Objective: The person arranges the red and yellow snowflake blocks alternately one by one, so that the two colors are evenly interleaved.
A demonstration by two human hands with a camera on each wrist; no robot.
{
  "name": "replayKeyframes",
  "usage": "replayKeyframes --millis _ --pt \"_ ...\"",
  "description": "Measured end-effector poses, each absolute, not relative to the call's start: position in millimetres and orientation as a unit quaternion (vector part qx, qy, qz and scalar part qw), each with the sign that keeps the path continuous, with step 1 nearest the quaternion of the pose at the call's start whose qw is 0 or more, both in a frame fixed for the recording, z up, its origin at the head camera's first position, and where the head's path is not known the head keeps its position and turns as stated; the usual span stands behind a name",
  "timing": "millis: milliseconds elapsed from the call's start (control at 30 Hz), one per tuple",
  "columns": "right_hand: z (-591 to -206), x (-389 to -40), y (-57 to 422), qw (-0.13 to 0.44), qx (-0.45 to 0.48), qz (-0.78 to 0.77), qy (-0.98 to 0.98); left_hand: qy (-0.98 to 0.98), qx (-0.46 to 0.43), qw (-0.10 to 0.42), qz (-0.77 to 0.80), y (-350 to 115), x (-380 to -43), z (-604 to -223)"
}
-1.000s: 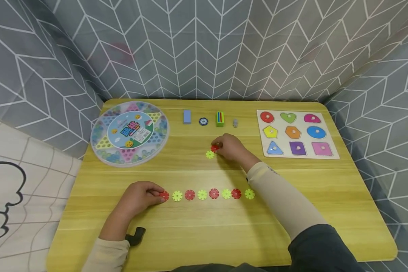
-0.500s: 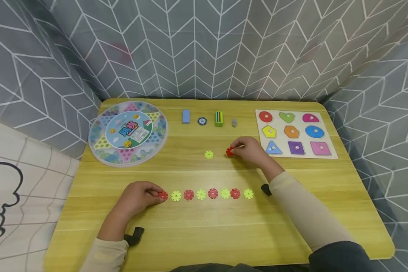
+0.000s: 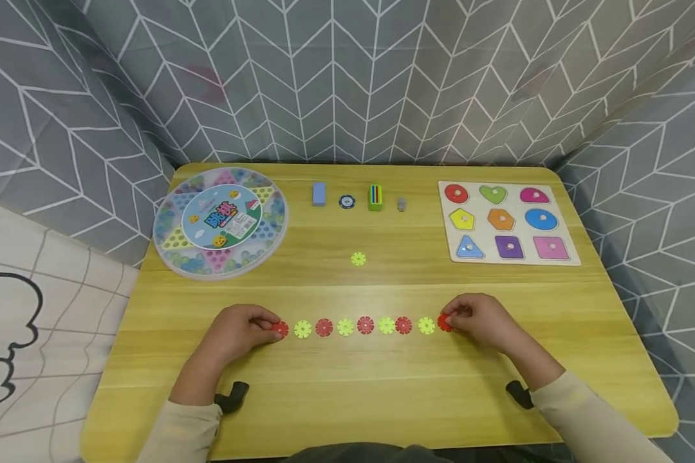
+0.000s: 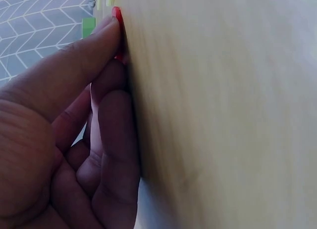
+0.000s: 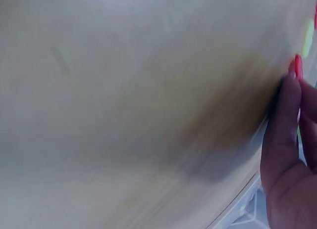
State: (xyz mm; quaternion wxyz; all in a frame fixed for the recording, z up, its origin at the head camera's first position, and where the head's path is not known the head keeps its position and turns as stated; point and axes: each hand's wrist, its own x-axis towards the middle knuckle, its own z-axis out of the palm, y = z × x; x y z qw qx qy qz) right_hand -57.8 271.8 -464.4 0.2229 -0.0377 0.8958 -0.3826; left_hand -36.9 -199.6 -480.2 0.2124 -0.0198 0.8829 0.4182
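Observation:
A row of notched plastic discs, red and yellow-green by turns, runs across the middle of the table (image 3: 347, 386). At its left end my left hand (image 3: 240, 333) pinches a red disc (image 3: 280, 329) between thumb and fingers; the left wrist view shows this red disc (image 4: 117, 14) edge-on at the fingertips. My right hand (image 3: 483, 319) pinches another red disc (image 3: 443, 322) at the right end, close beside a yellow-green disc (image 3: 426, 326). In the right wrist view that red disc (image 5: 298, 67) stands out past the thumb. One yellow-green disc (image 3: 358, 258) lies alone farther back.
A round Chinese checkers set (image 3: 220, 222) lies at the back left, a shape puzzle board (image 3: 481, 206) at the back right. Between them sit a blue block (image 3: 319, 194), a poker chip (image 3: 347, 202), a green striped block (image 3: 375, 198) and a small grey piece (image 3: 401, 204).
My right hand has carried the red disc from beside the lone yellow-green disc, right and then toward me, to the row's right end. The left hand has stayed on its red disc.

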Motion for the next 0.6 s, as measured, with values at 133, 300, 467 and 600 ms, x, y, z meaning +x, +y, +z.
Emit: replayKeyframes --millis 133,300,467,600 --pt "-463 -53 263 0.188 -0.067 -0.324 0.925 0.883 -0.022 0.211 0.419 -200 -37 -481" --pt "-461 -52 257 0.178 -0.083 -0.281 0.939 0.881 -0.024 0.213 0.422 -199 -37 -481" --pt "-456 -61 255 0.194 -0.089 -0.264 0.941 0.880 -0.024 0.214 0.423 -199 -36 -481" --pt "-442 -84 239 0.179 -0.086 -0.273 0.941 0.883 -0.018 0.211 0.420 -200 -36 -480"
